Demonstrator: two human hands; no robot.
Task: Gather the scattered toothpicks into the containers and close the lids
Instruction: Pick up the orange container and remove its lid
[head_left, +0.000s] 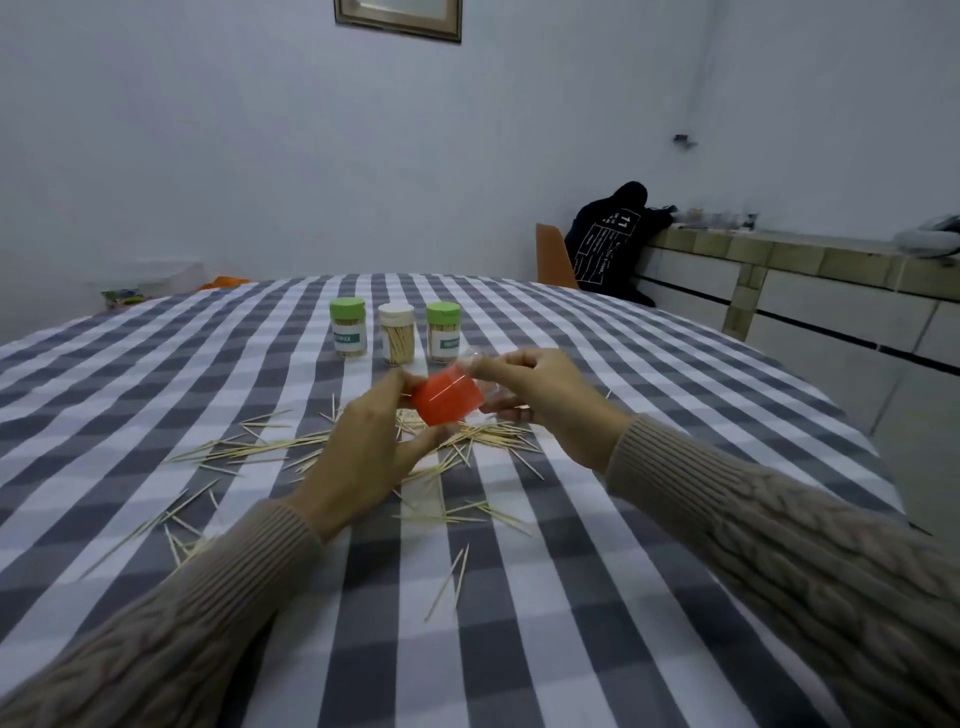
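Holding an orange lid (445, 399) and a clear container (488, 384) above the checked table (649, 597).

Head view: gripping the orange lid with the left hand (363, 447), fingers curled round its near and far sides; clasping the clear container, hard to make out, with the right hand (535, 400), fingers wrapped over it, lid and container touching between the two hands. Lying scattered on the table beneath and around the hands, many toothpicks (249, 449), thickest just under the lid, with loose ones reaching toward the near left edge and a pair (451, 582) lying apart nearer the camera. Standing upright in a row farther back, well clear of the hands, a green-lidded jar on the left (348, 328), a white-lidded jar (397, 334) in the middle and a second green-lidded jar (443, 332) on the right, all capped and showing toothpicks inside.
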